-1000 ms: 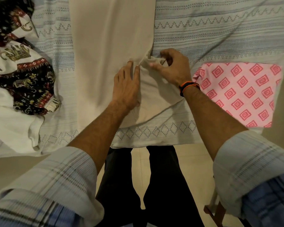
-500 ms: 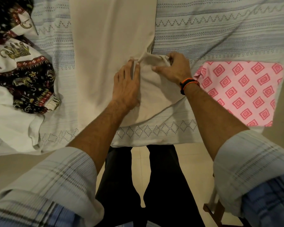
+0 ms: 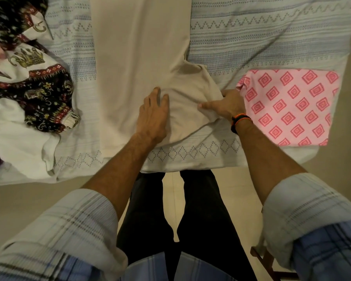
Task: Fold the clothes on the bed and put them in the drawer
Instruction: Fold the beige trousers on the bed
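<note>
You are pinning the soft, limp beige garment (image 3: pixel 142 57) with your flat, open left hand (image 3: pixel 153 116) while your right hand (image 3: pixel 225 104) is pinching its floppy sleeve at 3 o'clock, the best hold.

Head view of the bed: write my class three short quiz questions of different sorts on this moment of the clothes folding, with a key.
1. True or false: the left hand lies flat on the beige garment.
2. Which item lies nearest the right hand?
A. the pink patterned cloth
B. the black printed garment
C. the white garment
3. Fill in: the right hand grips the beige garment's ____ edge, beside the pink cloth.

Key
1. True: straight fingers rest on the fabric.
2. A: it lies just right of that hand; the other two are far left on the bedsheet.
3. Right.
</note>
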Demonstrator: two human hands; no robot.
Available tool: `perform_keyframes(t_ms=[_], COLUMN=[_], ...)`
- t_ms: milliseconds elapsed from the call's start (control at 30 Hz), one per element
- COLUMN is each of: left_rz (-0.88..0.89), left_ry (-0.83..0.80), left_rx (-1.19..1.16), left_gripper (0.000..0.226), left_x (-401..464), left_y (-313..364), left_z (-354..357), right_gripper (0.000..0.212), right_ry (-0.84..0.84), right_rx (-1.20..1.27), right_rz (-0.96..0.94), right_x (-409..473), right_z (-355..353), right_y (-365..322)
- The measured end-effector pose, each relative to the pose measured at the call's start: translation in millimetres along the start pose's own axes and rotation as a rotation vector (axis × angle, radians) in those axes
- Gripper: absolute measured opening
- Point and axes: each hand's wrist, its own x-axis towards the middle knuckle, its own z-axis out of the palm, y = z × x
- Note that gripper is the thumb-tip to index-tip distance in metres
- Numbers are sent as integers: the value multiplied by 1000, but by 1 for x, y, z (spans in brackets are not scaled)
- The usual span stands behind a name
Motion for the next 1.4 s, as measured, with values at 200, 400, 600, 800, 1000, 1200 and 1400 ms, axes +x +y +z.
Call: perform_keyframes(t_ms=[200,400,600,800,1000,1200,1400], left_rz=[2,-53,-537,-729,-717,-726,-845], left_ry=[27,45,50,-11,-17,44,28], left_rx=[-164,-477,-1414,-1675,-1269,-993,-1290], left_gripper=[72,60,48,61,29,36,10], left_x=[-20,-25,-29,-27,-18,-19,-30], left_y=[-6,-17,-30,-65,-81,-79,-92], left_z=[15,18,9,3,16,17,27], right_gripper=[45,31,56,56,30,59,29], right_ry=[49,229,218,-197,304,194,213], right_rx=[520,613,186,-101,166,173,365], right_rz=[29,-144,-595,-642,-333,-112,-20], right_x=[-13,-45,-79,-90,-88,-72,-70], right_z=[16,39,95,138,137,126,117], right_y=[9,-14,-45,-66,-48,-26,-18])
